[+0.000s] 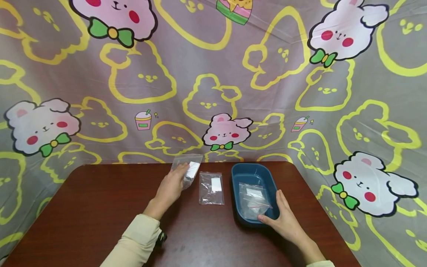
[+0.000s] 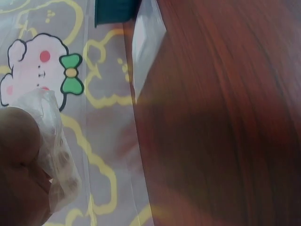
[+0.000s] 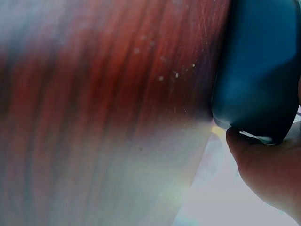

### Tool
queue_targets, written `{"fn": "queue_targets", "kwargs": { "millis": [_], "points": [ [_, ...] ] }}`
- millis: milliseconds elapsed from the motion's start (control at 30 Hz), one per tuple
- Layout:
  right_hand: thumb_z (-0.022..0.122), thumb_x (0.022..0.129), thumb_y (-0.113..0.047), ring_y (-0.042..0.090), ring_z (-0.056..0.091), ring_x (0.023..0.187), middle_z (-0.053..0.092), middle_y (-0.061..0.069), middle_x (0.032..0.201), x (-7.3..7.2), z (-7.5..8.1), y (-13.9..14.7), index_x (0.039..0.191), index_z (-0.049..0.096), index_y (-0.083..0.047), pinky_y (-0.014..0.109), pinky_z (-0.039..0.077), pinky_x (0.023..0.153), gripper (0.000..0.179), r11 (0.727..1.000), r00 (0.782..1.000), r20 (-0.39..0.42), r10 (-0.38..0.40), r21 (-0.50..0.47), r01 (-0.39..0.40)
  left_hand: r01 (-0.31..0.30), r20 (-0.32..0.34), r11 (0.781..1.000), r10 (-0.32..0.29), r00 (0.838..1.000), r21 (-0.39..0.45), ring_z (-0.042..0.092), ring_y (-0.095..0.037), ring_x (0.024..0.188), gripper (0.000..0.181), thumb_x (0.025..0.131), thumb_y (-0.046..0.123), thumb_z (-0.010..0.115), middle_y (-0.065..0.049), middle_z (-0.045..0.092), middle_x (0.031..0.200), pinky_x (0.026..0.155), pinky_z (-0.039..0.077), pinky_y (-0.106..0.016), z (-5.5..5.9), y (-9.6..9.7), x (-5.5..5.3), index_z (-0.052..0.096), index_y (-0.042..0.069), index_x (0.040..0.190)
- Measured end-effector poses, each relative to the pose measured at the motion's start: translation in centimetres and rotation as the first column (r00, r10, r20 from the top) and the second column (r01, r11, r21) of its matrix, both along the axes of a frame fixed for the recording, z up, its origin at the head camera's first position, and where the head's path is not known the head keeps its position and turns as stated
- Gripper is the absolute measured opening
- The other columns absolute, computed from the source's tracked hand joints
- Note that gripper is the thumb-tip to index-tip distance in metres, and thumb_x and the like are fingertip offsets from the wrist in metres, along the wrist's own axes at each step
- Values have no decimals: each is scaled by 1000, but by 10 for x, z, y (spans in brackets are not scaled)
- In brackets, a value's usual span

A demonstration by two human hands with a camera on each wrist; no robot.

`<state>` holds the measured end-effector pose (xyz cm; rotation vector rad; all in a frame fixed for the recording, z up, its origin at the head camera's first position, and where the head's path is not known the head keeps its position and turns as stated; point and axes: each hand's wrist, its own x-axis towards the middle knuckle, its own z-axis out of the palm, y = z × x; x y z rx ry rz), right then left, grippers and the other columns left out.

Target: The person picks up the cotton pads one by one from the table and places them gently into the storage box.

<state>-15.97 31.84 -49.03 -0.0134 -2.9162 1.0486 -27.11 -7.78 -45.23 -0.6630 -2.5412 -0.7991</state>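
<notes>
My left hand (image 1: 171, 185) pinches a clear zip bag (image 1: 187, 167) with a white label at the back of the table. In the left wrist view this zip bag (image 2: 61, 165) hangs crumpled beside the thumb. My right hand (image 1: 285, 217) grips the near right corner of a blue plastic tub (image 1: 236, 174), thumb at the front rim and fingers along the right side. Inside the tub lie zip bags (image 1: 255, 202), overlapping one another. Between the left hand and the tub, another zip bag (image 1: 211, 188) with a white label lies flat.
The brown wooden table (image 1: 110, 211) reaches back to a hanging cloth (image 1: 207, 96) printed with cartoon animals. That cloth also runs along both sides. The tub stands toward the table's right edge, close to the cloth.
</notes>
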Motion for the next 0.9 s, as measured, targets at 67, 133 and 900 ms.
{"fn": "queue_targets", "kwargs": {
  "millis": [67,133,900],
  "points": [
    [82,79,-53,48,9,149,2,30,164,0,0,0,157,4,9,67,19,115,126,1000,1000,1,-2,-1,2,12,7,1000,-12,1000,2,55,-41,127,45,89,-13,59,-20,60,136,105,42,-60,0,8,0,62,-2,133],
    [82,79,-53,48,9,149,2,29,164,0,0,0,157,5,9,67,19,115,126,1000,1000,3,-4,-3,4,21,9,1000,-21,1000,2,56,-41,127,45,90,-12,59,-19,60,136,105,42,-60,0,14,1,62,-2,133],
    [82,79,-52,48,9,149,1,28,164,-2,-4,2,158,4,7,67,19,114,125,1000,1000,-1,0,-24,-1,168,60,977,-161,985,-133,49,-33,135,51,91,-13,58,-14,56,143,111,39,-54,11,99,10,57,1,140]
  ]
}}
